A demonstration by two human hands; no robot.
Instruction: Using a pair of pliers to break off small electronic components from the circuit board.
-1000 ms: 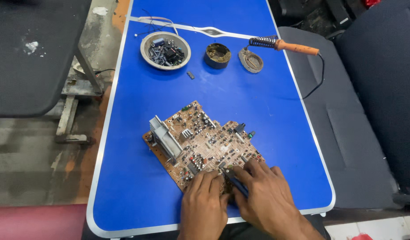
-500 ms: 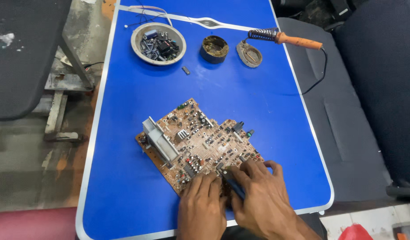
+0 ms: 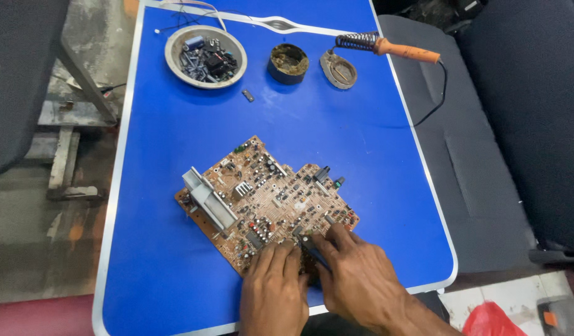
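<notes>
Circuit board (image 3: 262, 205) sits at the near edge of the blue worktop (image 3: 337, 143). Left hand (image 3: 274, 292), fingers flat, pins its corner; right hand (image 3: 355, 280) has its grip pinching a dark tool (image 3: 313, 250). I'd keep that board braced and work the tip gently.
</notes>
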